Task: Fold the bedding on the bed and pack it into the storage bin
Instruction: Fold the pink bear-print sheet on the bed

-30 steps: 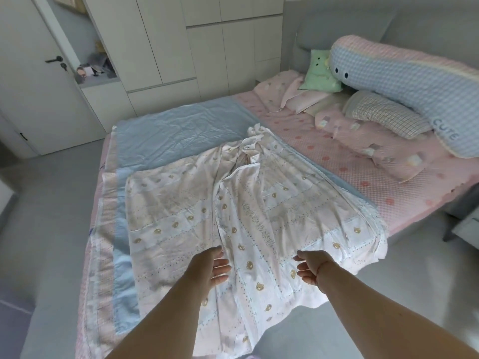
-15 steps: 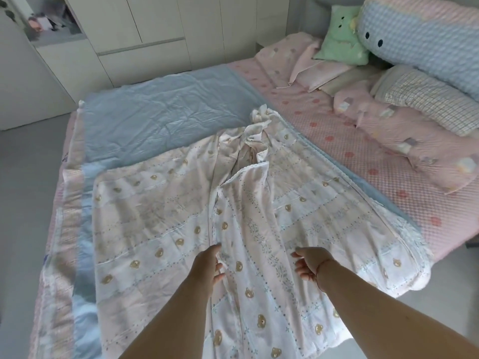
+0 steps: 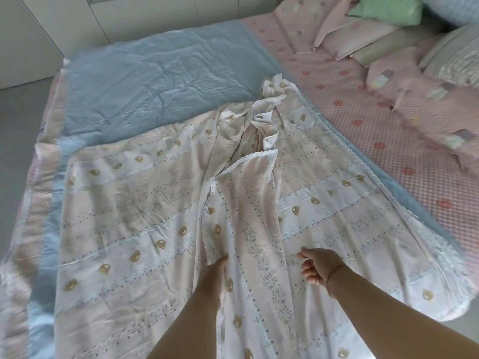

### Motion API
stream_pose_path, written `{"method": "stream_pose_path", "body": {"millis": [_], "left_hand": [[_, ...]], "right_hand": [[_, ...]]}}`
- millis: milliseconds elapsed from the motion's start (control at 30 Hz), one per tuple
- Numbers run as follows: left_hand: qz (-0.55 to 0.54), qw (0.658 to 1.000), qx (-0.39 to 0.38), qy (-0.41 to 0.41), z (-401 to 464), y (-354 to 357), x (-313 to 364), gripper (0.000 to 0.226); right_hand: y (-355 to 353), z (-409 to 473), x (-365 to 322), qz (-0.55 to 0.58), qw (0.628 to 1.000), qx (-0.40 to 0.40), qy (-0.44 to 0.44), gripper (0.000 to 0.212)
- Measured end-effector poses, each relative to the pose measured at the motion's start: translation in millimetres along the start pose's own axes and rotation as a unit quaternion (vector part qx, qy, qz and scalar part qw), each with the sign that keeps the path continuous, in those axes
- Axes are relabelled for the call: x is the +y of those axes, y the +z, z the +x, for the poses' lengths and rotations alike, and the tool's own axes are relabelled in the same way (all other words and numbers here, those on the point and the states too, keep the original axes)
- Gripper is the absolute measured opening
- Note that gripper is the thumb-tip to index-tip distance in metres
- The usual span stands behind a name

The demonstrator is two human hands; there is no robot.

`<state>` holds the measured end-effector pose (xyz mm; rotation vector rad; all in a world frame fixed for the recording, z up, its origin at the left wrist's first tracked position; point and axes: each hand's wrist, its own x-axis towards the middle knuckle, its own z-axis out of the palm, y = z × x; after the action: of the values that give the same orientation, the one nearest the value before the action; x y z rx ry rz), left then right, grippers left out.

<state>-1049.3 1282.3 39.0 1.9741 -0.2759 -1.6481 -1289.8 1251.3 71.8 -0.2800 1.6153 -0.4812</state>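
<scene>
The left hand is laid on the bear-print quilt at the lace-trimmed edge of its folded flap; whether its fingers pinch the fabric cannot be told. The right hand is held above the quilt, fingers loosely curled, holding nothing. The quilt is spread over a blue sheet on the bed. Pillows are piled at the far right. No legible writing is seen.

Quilt: pale pink and white bands, tan bear heads, small dotted and floral rows; underside plain light blue. Fitted sheet: pink check with red-pink spots. Cushion: mint green. Pillow: fine grey-white plaid. Cabinets: off-white.
</scene>
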Motion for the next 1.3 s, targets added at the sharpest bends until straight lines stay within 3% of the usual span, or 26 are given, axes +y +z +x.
{"method": "stream_pose_path", "body": {"millis": [233,333,533,767,867,967,1100,1200,1233,1300], "left_hand": [[-0.024,0.995,-0.089,0.047,-18,71,18,0.009],[-0.070,0.987,-0.119,0.084,-29,97,30,0.017],[-0.049,0.979,-0.164,0.110,-61,152,52,0.024],[0.003,0.954,-0.284,0.098,-113,213,15,0.026],[-0.005,0.944,-0.324,0.069,-133,227,-3,0.026],[-0.026,0.937,-0.345,0.051,-145,232,-17,0.027],[-0.031,0.931,-0.361,0.036,-157,243,-37,0.036],[-0.020,0.937,-0.346,0.044,-168,257,-52,0.050],[-0.012,0.942,-0.333,0.045,-169,259,-58,0.057],[0.009,0.948,-0.316,0.032,-177,265,-70,0.059]], "right_hand": [[-33,13,-44,-0.037,0.998,-0.015,-0.043,0.025],[-47,12,-64,-0.030,0.998,-0.030,-0.050,0.026],[-74,1,-92,-0.056,0.993,-0.063,-0.079,0.035],[-98,-2,-97,-0.084,0.993,-0.083,-0.028,0.061],[-112,-8,-96,-0.107,0.991,-0.048,-0.061,0.061],[-132,-5,-93,-0.116,0.991,0.021,-0.067,0.041],[-166,-9,-85,-0.080,0.993,0.057,-0.061,0.013],[-192,-14,-73,-0.022,0.994,0.067,-0.089,0.036],[-198,-18,-68,-0.050,0.991,0.086,-0.084,0.040],[-215,-33,-57,-0.214,0.961,0.153,-0.084,0.051]]}}
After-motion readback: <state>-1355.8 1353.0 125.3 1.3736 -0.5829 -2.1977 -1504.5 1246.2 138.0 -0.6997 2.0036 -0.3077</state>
